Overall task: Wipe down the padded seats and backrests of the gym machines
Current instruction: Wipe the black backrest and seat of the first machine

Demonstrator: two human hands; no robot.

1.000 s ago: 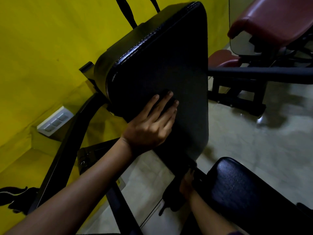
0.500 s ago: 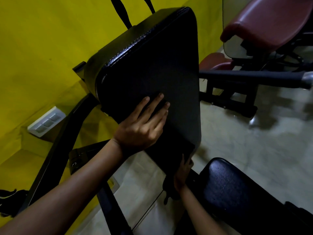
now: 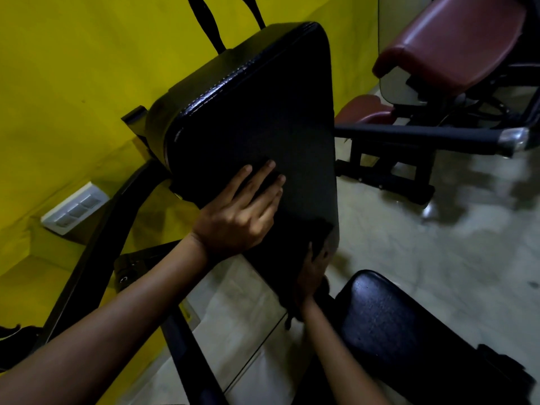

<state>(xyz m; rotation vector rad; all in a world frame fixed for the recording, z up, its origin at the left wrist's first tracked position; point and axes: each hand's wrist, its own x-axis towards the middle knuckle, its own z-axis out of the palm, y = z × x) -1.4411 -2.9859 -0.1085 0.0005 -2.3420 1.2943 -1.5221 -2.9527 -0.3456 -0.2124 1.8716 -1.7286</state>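
Left hand (image 3: 236,217) lies flat, fingers straight, on the black backrest pad (image 3: 257,118); right hand (image 3: 311,276) at its bottom edge, grip unclear; vinyl looks slick but firm, press flat.

The view is dim and underexposed: the black backrest (image 3: 263,127) is so dark that its face loses nearly all texture, and the right one of the two hands (image 3: 311,273) sinks into shadow at its lower edge, too dark to make out clearly. Light reaches mainly the yellow wall (image 3: 73,68) and the pale floor (image 3: 438,258), where soft glare patches and a smeared dark shadow lie, and a small highlight shines on the metal bar end (image 3: 514,138). Wide-angle distortion bends lines near the edges, and the far right looks slightly blurred.
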